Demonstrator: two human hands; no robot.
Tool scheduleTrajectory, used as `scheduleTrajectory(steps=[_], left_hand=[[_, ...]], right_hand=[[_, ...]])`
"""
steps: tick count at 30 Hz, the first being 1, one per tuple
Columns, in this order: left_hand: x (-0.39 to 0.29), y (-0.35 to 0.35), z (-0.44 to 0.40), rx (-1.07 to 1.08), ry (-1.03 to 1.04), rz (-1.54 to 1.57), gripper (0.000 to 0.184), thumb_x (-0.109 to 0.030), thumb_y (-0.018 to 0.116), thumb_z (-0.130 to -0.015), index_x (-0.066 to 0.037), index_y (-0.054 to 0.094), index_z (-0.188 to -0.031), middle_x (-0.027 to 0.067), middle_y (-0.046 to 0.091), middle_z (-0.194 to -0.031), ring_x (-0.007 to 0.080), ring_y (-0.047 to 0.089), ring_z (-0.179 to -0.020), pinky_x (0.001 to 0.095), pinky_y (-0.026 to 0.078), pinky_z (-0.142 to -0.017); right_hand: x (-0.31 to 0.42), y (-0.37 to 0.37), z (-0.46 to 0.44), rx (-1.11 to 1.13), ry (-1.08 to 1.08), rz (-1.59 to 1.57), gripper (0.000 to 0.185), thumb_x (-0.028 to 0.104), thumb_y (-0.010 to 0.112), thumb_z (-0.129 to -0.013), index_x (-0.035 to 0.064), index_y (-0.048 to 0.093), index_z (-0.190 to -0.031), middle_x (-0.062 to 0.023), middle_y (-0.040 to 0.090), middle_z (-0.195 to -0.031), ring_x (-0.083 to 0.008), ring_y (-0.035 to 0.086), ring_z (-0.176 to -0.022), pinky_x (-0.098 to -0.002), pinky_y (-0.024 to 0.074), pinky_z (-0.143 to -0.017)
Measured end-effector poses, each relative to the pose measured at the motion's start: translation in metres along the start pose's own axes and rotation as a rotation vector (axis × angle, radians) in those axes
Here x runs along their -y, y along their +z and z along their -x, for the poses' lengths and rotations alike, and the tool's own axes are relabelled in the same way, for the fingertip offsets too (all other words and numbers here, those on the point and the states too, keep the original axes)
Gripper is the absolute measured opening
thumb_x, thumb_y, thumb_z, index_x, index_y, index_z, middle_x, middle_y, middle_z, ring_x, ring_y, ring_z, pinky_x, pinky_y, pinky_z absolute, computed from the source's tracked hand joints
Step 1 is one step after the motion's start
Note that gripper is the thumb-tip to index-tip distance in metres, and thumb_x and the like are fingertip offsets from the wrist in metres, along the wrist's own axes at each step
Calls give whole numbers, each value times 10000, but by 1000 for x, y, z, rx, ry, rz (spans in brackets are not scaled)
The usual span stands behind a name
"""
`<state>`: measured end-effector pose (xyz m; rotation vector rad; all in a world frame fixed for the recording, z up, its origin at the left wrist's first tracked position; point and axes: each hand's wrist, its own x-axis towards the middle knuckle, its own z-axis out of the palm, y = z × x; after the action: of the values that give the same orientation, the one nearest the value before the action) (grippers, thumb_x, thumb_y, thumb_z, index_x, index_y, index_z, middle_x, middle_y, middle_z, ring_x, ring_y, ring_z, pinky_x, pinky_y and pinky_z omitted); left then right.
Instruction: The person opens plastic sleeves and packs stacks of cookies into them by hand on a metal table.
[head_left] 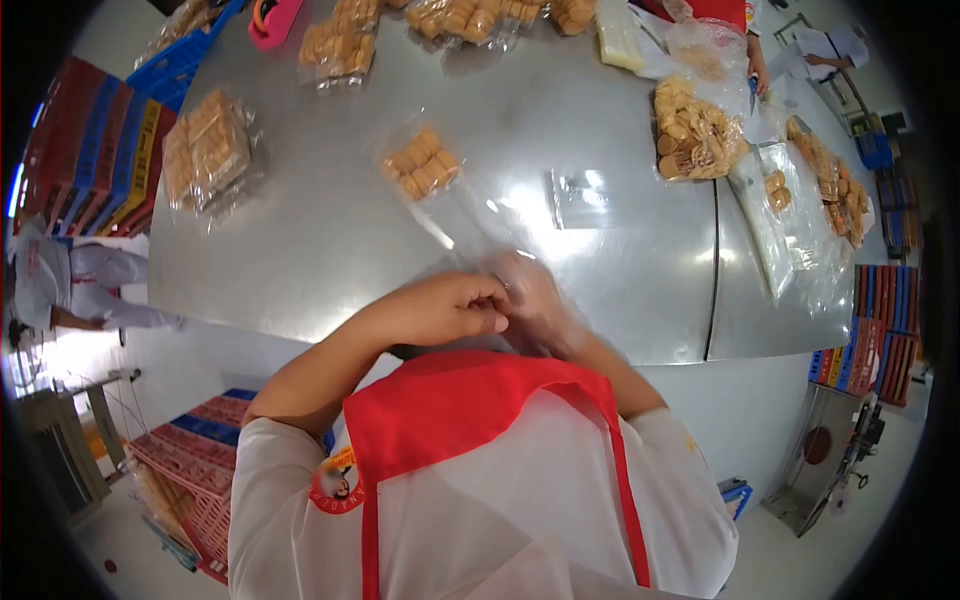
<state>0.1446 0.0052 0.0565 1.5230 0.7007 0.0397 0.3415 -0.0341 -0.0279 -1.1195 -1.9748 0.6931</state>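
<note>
At the centre of the frame, the left hand [470,308] has a narrow, curled grip; the blurred right hand's [528,290] grip is unclear (neither visibly confirms a hold). Keep the clear bag [447,212] and its biscuits [422,167], upper centre, flat on the steel desk [300,225]. Stacked crates [85,150] stand upper left.

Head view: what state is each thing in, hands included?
Left hand: fingers curled, grip unclear.
Right hand: blurred, grip unclear.
Middle pack: filled, lying down.
Left packs: filled, grouped together.
Clear packet: lying flat, contents unclear.
Right biscuits: heaped.
Left crates: stacked.
Apron: worn.
</note>
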Motion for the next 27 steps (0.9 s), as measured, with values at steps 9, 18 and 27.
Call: scheduleTrajectory(steps=[9, 18, 27], left_hand=[[-63, -188, -186, -702, 311, -1110, 277, -228, 645, -881, -19, 648, -1064, 170, 664, -1069, 349, 625, -1044, 436, 494, -884], [-32, -234, -284, -702, -66, -1560, 297, -180, 532, -925, -61, 618, -1184, 150, 478, -1387, 395, 416, -1315, 584, 376, -1038], [-21, -243, -272, -723, 111, -1728, 260, -150, 511, -925, -72, 644, -1135, 129, 554, -1257, 330, 520, -1194, 541, 450, -951]], right_hand=[[2, -31, 87, -557, 436, -49, 66, 56, 588, -919, 14, 627, -885, -154, 639, -790, -296, 623, -711, -382, 505, -652], [11, -47, 75, -583, 460, -59, 70, 42, 570, -890, 4, 614, -853, -185, 613, -769, -340, 614, -706, -424, 494, -643], [29, -49, 66, -616, 524, -30, 128, 90, 581, -895, 2, 623, -812, -192, 601, -740, -344, 607, -691, -424, 482, -642]])
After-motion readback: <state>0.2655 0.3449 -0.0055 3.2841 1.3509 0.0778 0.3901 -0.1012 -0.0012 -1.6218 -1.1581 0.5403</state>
